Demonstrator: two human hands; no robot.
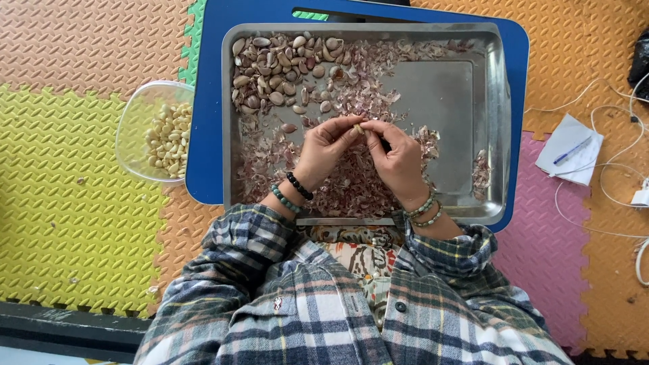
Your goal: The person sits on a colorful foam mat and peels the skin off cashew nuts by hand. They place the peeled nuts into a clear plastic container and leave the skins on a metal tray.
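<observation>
Clear tub of peeled cloves, left of frame; steel tray of skins and unpeeled cloves, centre. Left hand and right hand both pinch one garlic clove mid-peel above tray; likely next: strip remaining skin, fingertips only.

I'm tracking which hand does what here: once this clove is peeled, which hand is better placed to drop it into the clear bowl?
Probably the left hand. The clear bowl of peeled cloves sits outside the metal tray's left edge, on that hand's side; the right hand would have to cross over. Both hands pinch the clove.
</observation>
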